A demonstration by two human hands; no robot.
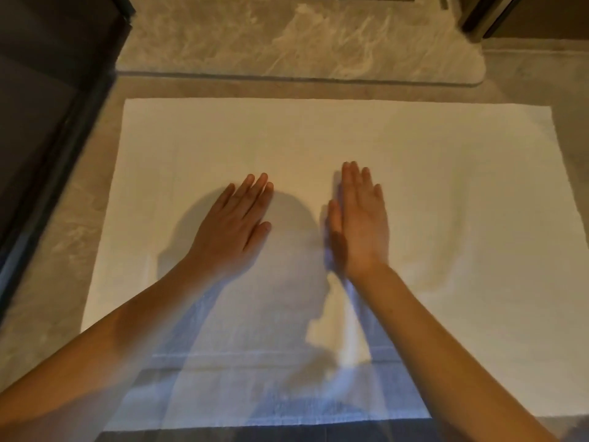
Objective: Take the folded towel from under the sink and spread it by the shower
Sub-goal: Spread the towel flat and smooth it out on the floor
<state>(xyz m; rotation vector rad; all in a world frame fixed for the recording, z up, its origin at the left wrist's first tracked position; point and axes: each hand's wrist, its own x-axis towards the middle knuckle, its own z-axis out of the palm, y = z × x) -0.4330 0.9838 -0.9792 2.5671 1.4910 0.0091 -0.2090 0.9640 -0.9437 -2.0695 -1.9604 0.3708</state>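
Note:
A white towel [318, 138] lies unfolded and flat on the tiled floor, filling most of the view. My left hand [234, 224] rests palm down on its middle, fingers together and stretched out. My right hand [361, 218] lies flat on the towel just to the right of it, fingers also extended. Neither hand holds anything. A slight ripple shows in the cloth at the right side.
A grey marbled bath mat [223, 36] lies on the floor just beyond the towel's far edge. A dark glass shower panel with a black frame [51, 129] runs along the left. A dark metal post [490, 17] stands at the top right.

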